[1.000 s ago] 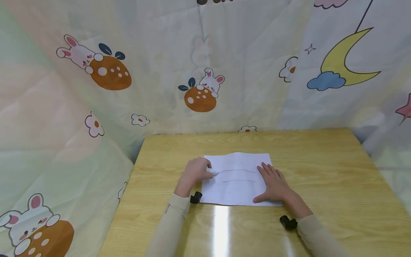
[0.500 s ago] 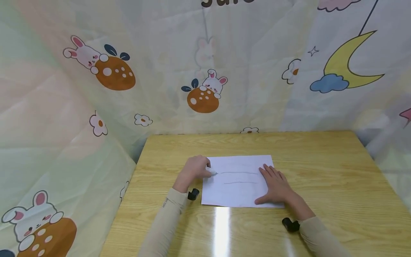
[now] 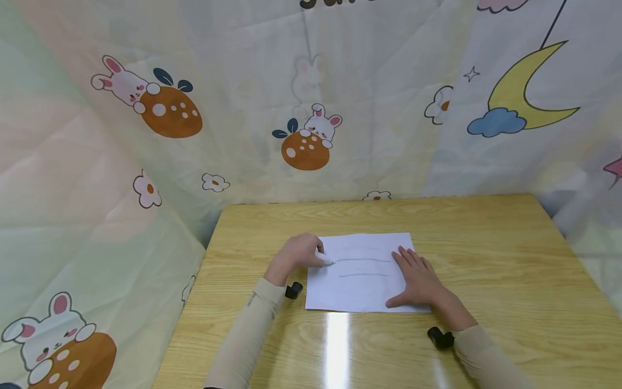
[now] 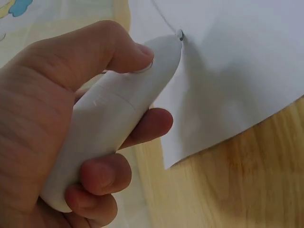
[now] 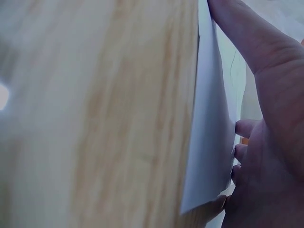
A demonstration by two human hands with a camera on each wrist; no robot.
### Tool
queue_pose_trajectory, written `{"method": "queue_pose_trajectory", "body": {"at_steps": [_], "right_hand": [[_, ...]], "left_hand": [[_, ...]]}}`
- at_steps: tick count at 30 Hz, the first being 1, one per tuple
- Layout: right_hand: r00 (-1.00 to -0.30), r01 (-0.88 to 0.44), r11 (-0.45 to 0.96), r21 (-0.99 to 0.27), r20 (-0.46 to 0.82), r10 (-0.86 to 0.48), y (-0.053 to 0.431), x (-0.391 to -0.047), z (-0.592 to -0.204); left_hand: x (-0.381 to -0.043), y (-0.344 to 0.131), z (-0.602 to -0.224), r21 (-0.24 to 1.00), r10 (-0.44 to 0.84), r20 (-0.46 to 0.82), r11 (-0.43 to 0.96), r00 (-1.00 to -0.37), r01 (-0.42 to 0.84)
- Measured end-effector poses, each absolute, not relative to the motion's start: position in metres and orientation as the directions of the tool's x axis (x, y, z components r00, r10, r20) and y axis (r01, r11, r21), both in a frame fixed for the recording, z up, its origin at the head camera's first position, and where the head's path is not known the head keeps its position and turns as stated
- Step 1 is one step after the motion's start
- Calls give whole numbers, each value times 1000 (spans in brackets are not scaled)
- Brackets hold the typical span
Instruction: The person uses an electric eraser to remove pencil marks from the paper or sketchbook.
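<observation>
In the head view a white sheet of paper (image 3: 359,294) lies on the wooden table, with two roughly parallel lines running across it. My left hand (image 3: 298,252) is at the sheet's left side and grips a white paper cutter (image 4: 107,107). In the left wrist view its thumb lies on a round button and the other fingers curl around the smooth body. The cutter's small tip (image 4: 180,34) meets the paper at the left end of the upper line. My right hand (image 3: 417,277) rests spread on the sheet's right edge, thumb near the bottom edge.
The wooden table (image 3: 486,254) extends around the sheet, with a bright reflection (image 3: 337,346) in front. Behind and to the left hangs a printed cloth (image 3: 243,108). Black wrist cameras (image 3: 293,290) sit by both sleeves.
The left hand shifts slightly left, then a little right, and more of the cutter shows now. The right hand keeps its place on the sheet. The head view sways slightly.
</observation>
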State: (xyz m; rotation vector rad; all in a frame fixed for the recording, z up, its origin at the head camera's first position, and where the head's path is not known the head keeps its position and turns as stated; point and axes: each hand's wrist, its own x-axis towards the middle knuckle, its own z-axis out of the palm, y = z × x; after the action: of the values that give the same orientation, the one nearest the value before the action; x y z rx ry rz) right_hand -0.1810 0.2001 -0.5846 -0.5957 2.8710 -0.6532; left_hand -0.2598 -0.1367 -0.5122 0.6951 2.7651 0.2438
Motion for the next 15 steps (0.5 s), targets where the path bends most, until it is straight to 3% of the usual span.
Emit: {"method": "queue_pose_trajectory", "body": {"at_steps": [11, 15], "right_hand": [[-914, -349, 830, -435, -38, -404, 201, -183, -584], [-912, -357, 823, -441, -24, -409, 201, -183, -587]], "left_hand": [[-269, -140, -514, 277, 506, -264, 855, -821, 438], [-270, -140, -514, 249, 467, -269, 878, -842, 408]]}}
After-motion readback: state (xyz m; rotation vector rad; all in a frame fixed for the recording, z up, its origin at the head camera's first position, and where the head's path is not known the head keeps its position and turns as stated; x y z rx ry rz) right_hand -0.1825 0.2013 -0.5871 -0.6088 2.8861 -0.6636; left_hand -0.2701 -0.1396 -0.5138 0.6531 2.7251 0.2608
